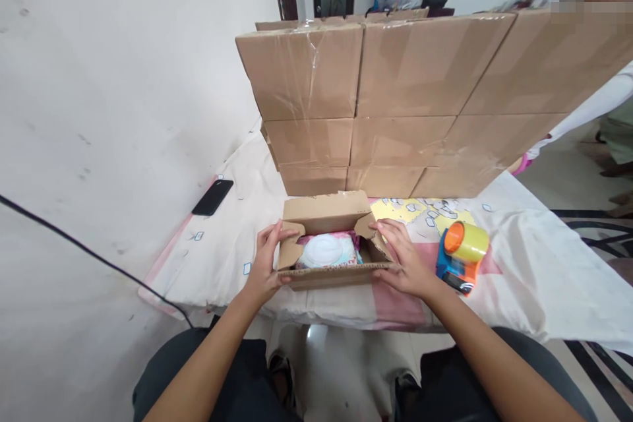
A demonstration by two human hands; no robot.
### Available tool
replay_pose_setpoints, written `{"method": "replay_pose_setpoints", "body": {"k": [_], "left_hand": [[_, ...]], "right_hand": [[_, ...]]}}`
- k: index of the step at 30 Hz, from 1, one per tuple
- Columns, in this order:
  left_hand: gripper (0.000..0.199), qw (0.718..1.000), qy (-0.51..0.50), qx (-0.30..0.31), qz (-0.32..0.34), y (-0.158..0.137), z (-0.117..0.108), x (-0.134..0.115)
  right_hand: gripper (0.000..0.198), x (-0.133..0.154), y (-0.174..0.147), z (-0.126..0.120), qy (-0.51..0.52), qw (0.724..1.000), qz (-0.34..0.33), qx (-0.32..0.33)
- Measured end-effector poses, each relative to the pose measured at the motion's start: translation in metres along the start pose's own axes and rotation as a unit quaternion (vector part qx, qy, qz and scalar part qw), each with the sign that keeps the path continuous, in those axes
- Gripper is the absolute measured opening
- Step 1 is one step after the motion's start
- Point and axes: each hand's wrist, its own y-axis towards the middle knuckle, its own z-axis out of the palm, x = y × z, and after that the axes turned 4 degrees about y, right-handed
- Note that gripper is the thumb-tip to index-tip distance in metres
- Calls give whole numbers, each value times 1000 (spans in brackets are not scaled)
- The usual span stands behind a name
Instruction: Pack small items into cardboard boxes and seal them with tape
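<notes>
A small open cardboard box (331,279) stands at the table's near edge with its flaps up. Inside lies a pack of wet wipes (324,250) with a white oval lid and pink and blue wrapping. My left hand (270,260) grips the box's left end, fingers over the left side flap and thumb at the front. At the right end, my right hand (399,256) holds the box by its side flap and front corner. Whatever lies under the pack is hidden.
Taped cardboard boxes (405,72) form a stacked wall behind the box. To the right sits a blue and orange tape dispenser (457,277) with a yellowish tape roll (472,242). A black phone (212,198) lies at the left. Another person's white sleeve (588,109) shows at far right.
</notes>
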Motion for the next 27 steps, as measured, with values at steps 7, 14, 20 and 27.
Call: {"method": "replay_pose_setpoints", "body": {"k": [7,14,20,27], "left_hand": [[71,997,-67,-36,-10,1,-1,-16],[28,995,65,-70,-17,3,-10,-25],[32,994,3,-50,-95,4,-6,-26],[85,957,-183,6,-223,4,8,-12]], "right_hand": [[68,9,0,-7,-23,999,-39,-24],[46,10,-2,-3,-16,1000,-9,4],[83,13,2,-3,4,1000,-5,5],[92,5,-1,4,74,996,55,-22]]}}
